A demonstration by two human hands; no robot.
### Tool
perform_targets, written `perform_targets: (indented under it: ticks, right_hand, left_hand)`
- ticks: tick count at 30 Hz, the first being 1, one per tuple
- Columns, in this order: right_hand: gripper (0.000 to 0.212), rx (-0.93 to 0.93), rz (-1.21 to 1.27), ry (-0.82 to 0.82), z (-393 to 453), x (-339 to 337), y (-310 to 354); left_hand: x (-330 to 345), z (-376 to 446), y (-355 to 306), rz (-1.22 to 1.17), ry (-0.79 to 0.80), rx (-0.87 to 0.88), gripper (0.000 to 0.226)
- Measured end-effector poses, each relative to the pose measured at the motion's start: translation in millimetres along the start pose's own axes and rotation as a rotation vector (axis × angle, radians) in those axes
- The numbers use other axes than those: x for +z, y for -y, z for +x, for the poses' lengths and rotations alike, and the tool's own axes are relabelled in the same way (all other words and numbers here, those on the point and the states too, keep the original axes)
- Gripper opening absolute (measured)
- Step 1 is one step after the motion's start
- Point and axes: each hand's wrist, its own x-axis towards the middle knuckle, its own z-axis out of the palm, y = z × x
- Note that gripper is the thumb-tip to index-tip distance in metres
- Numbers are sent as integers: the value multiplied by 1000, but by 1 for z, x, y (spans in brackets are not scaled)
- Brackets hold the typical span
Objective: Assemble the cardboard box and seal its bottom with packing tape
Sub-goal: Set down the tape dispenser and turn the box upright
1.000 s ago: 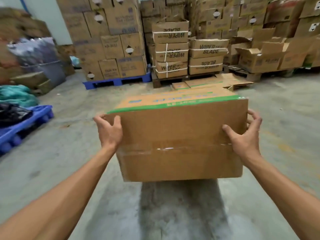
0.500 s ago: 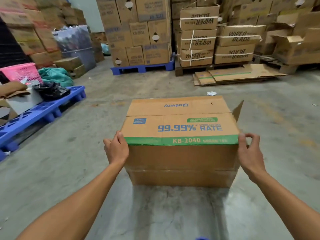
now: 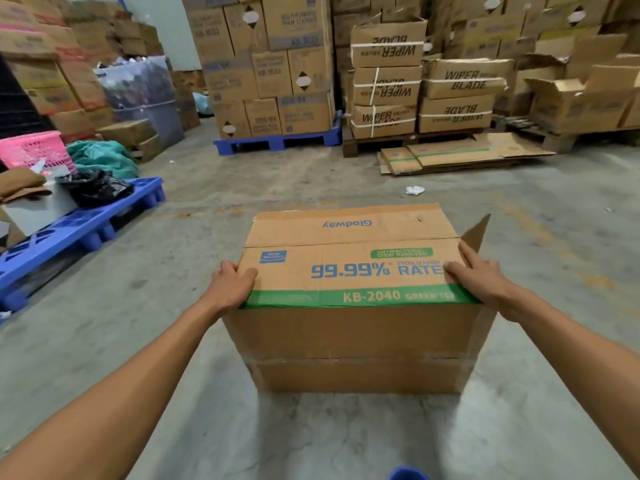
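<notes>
A brown cardboard box (image 3: 353, 337) with blue "99.99% RATE" print and a green band stands on the concrete floor in front of me. Its two long flaps lie folded flat on the upward face. A short flap sticks up at the far right corner. My left hand (image 3: 230, 284) rests on the near left corner of the folded flap, fingers over the edge. My right hand (image 3: 479, 275) presses flat on the near right corner. Clear tape runs across the box's near side. No tape roll is identifiable in view.
A blue plastic pallet (image 3: 69, 233) with a black bag and a pink basket (image 3: 33, 150) lies at left. Flattened cartons (image 3: 460, 155) lie on the floor beyond. Stacked boxes on pallets (image 3: 273, 71) line the back. A small blue object (image 3: 408, 474) shows at the bottom edge.
The box, held up in both hands a second ago, was turned and now stands on the floor. My hands moved from its sides onto the top flap's near corners.
</notes>
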Motion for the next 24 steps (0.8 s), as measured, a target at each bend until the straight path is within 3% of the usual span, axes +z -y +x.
perform_targets:
  ticks: [3, 5, 7, 10, 16, 24]
  right_hand:
    - [78, -43, 106, 69, -7, 1, 4]
    - [76, -70, 146, 47, -12, 2, 3]
    - [76, -94, 189, 15, -19, 4, -1]
    - [78, -141, 250, -20, -31, 6, -7]
    - [76, -311, 311, -126, -48, 30, -21]
    - [83, -352, 255, -140, -59, 92, -56]
  left_hand:
    - [3, 4, -3, -96, 90, -6, 52]
    - [3, 5, 2, -79, 115, 27, 70]
    - [3, 3, 6, -57, 116, 69, 70]
    - [4, -6, 11, -151, 81, 132, 60]
    - [14, -18, 38, -361, -92, 254, 76]
    - [43, -33, 105, -467, -66, 238, 98]
